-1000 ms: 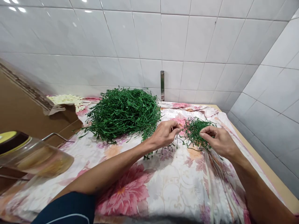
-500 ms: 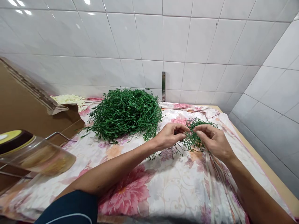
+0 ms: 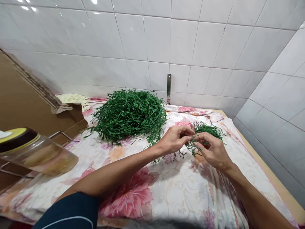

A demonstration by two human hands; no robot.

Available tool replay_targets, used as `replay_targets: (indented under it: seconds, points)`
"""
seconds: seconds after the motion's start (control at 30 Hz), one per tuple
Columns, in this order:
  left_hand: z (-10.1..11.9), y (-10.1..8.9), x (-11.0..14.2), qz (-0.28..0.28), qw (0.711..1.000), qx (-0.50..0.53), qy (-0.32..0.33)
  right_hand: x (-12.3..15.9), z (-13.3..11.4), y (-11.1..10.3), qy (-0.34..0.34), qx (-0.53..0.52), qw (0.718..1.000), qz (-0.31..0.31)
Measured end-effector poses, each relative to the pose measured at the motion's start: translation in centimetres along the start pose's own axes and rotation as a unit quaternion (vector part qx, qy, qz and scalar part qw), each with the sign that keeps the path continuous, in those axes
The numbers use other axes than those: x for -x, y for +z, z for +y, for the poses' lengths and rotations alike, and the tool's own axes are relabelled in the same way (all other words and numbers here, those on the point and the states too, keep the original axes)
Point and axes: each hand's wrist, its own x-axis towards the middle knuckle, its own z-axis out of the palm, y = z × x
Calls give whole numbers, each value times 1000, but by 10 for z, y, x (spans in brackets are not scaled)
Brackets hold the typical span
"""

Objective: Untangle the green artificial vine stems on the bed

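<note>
My left hand (image 3: 176, 138) is closed in a pinch, its thumb and fingertips meeting those of my right hand (image 3: 213, 148). My right hand is also pinched, with thin green stems (image 3: 199, 147) showing at its fingertips. What sits exactly between the left fingertips is too small to make out. Just behind the right hand lies a small pile of green stems (image 3: 209, 128), partly covered by that hand. A much larger heap of thin, small-tipped green stems (image 3: 130, 114) spreads beyond my left forearm. Some loose stems lie below the hands.
A floral cloth (image 3: 176, 194) covers the table. At left are a cardboard box (image 3: 28, 92) and a clear jar (image 3: 50, 156) with a yellow and dark lid beside a wire frame. Pale pieces (image 3: 73, 100) lie behind the box. Tiled walls (image 3: 181, 41) border the back and right.
My right hand has moved left from the small pile to meet my left hand, which has shifted slightly right. Their fingertips now touch or nearly touch. The view has shifted slightly.
</note>
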Motion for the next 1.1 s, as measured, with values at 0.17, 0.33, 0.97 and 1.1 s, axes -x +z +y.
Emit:
replay_targets:
  seconds: [0.17,0.33,0.97,1.1]
  points:
    - [4,-4,1,-31,998,-39,23,1,-5,1,-66,48,995,51]
    - [5,-6,2,-41,993,-104,30,0,-9,-2,-79,68,992,68]
    - [11,-4,2,-43,998,-25,-41,3,-11,-8,-83,69,994,29]
    - [8,-4,1,-51,997,9,-55,2,-7,-10,-93,57,994,23]
